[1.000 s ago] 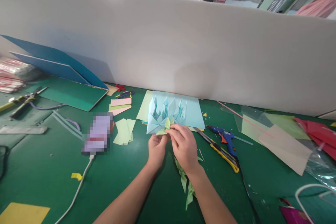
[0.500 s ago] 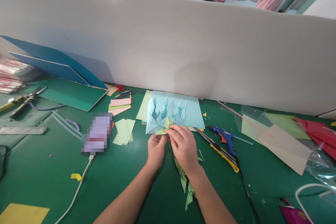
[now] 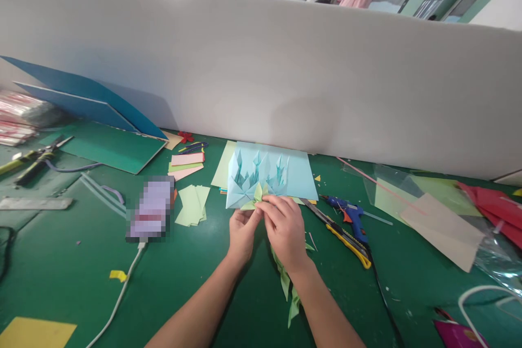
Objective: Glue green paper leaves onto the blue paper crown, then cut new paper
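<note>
Between my fingertips is a light green folded paper piece (image 3: 258, 194) with pointed, leaf-like tips. My left hand (image 3: 243, 234) pinches it from below on the left. My right hand (image 3: 284, 225) has its fingers closed on its right side, covering part of it. Just beyond stand several light blue folded paper pieces (image 3: 244, 187) with upright points, on light blue paper sheets (image 3: 300, 171). More green folded pieces (image 3: 284, 281) lie on the table, partly hidden under my right wrist and forearm.
Right of my hands lie a yellow utility knife (image 3: 348, 244) and a blue glue gun (image 3: 353, 217). To the left are green paper slips (image 3: 191, 204) and a phone (image 3: 150, 209) on a white cable. A white partition (image 3: 228, 76) rises behind the table (image 3: 196, 299).
My hands have barely moved and keep hold of the green folded paper. Beyond the partition, a person in pink has moved to the left.
</note>
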Available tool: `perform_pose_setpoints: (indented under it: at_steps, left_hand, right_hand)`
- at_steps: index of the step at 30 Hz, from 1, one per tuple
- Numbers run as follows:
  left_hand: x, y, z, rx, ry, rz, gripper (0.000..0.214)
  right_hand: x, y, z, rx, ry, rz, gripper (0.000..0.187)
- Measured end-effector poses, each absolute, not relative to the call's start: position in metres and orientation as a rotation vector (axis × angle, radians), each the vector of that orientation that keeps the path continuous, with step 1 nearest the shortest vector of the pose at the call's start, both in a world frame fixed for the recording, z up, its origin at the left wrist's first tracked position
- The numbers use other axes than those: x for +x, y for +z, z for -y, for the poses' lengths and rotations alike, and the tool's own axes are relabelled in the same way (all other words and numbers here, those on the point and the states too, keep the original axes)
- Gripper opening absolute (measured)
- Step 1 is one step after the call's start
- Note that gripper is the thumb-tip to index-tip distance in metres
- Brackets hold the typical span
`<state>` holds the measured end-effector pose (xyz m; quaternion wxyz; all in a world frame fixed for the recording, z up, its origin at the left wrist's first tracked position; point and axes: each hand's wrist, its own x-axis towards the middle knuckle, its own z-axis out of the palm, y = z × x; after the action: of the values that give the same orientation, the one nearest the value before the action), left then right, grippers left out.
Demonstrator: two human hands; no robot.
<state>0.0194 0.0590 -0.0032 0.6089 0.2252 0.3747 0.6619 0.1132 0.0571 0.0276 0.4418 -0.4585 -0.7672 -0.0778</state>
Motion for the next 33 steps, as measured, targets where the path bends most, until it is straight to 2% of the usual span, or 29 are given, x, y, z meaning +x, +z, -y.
perform_pose_setpoints:
  at_steps: [19,28,33]
  left_hand:
    - [0.021,0.0,-0.061,0.502,1.516,-0.879,0.035]
    - [0.021,0.003,-0.062,0.503,1.552,-0.878,0.031]
    - [0.021,0.002,-0.062,0.509,1.583,-0.899,0.037]
  right_hand:
    - [0.111,0.027,-0.058,-1.145,-0.142,1.911,0.024]
    - [0.118,0.033,-0.053,-1.211,0.033,1.925,0.031]
    - [0.119,0.036,-0.053,-1.225,0.115,1.911,0.033]
